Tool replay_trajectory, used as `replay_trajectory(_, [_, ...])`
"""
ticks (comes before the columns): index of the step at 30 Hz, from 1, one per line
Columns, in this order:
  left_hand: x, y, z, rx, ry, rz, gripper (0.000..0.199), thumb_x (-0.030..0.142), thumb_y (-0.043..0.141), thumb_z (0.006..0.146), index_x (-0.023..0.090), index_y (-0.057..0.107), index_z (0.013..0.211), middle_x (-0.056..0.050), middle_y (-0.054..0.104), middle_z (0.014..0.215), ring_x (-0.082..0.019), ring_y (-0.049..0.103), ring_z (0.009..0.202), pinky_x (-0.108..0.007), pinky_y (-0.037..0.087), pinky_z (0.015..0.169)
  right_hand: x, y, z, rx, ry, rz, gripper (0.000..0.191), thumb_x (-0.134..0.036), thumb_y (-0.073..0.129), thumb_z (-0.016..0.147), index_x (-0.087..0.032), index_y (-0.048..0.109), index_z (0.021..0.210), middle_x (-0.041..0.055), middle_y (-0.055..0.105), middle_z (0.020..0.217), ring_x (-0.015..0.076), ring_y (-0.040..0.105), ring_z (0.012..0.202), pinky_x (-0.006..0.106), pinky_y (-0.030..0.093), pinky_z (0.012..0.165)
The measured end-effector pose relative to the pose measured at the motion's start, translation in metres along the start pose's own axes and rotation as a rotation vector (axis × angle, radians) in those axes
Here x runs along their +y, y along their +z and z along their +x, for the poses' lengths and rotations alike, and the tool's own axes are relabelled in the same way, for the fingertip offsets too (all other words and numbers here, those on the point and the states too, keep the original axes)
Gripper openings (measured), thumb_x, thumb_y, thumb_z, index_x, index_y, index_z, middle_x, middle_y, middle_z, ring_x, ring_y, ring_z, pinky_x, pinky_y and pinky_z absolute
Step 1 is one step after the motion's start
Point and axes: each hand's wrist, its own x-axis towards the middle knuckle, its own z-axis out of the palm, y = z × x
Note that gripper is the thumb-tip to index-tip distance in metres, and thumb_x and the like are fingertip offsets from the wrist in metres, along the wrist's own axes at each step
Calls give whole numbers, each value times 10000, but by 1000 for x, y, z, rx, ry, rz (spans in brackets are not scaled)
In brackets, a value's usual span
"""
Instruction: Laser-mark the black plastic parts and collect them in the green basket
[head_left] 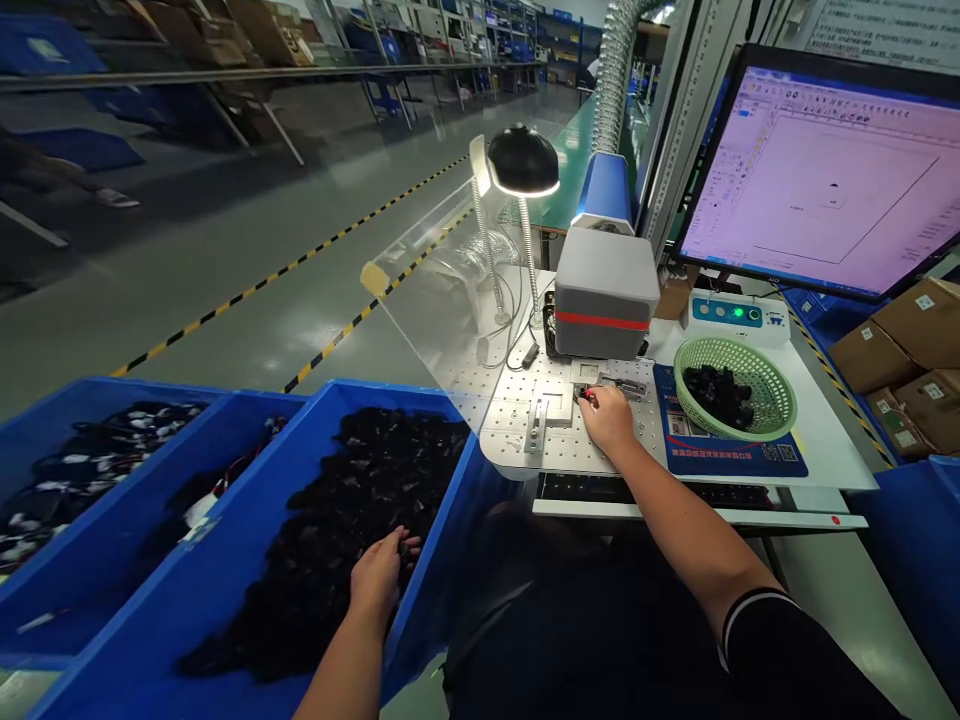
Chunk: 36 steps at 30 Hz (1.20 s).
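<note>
My left hand (381, 575) is inside a blue bin, low over a heap of small black plastic parts (360, 490). Its fingers are curled together, and something dark shows between them, too small to make out against the heap. My right hand (606, 420) rests at a metal fixture (626, 386) on a perforated white work plate (502, 425). Its fingertips pinch a small black part (580, 393), mostly covered by the hand. Just behind it stands a grey machine head (604, 290) with a red stripe. A square jig block (556, 403) lies left of my right hand.
A green plastic basket (780, 395) with black parts sits on a blue mat (686, 455) to the right. A lit lamp (523, 160), a clear panel (427, 310), a control box (739, 318) and a monitor (825, 170) surround the plate. Another blue bin (161, 440) stands left.
</note>
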Motion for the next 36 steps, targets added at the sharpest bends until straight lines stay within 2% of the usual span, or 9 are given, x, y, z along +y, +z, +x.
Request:
replay_trajectory(8, [3,1,-8,-5,0,18,162,255,672,705,138,607,796,-49,656,644,-167,575,481,-279,445,445,3,2,0,-18,29,13,192,-311,598,908,-176,693,1005,87,652,970,236,565,963,337,448,816])
replay_trajectory(16, [4,1,-10,-6,-35,-17,156,238,677,718,143,603,817,-44,655,656,-171,581,486,-285,461,439,0,0,1,-59,43,-9,151,-314,618,910,-192,690,961,74,652,974,229,556,975,329,438,808])
replay_trajectory(26, [8,-3,-14,-23,-82,-20,106,247,599,821,141,609,827,-51,648,672,-151,571,492,-247,427,421,-3,-8,-6,-42,56,41,150,-299,637,894,-180,684,971,75,647,953,228,564,948,330,458,804])
replay_trajectory(30, [12,-5,-13,-51,-124,-51,178,285,530,866,142,591,780,-55,633,662,-145,572,504,-246,453,443,2,-20,-39,-28,32,83,175,-275,659,870,-182,667,1017,59,640,888,223,577,879,342,481,788])
replay_trajectory(33, [13,-6,-10,-69,-152,-82,161,279,523,849,155,568,757,-52,625,665,-151,588,532,-242,465,453,7,-34,-83,25,-103,136,163,-257,614,897,-180,654,1035,63,647,870,223,585,863,364,498,802])
replay_trajectory(36, [12,-5,-8,-86,-148,-95,60,225,555,785,167,570,785,-43,641,698,-164,613,570,-261,504,489,10,-50,-127,79,-214,186,154,-241,559,933,-194,650,1049,77,671,913,224,601,891,383,510,828])
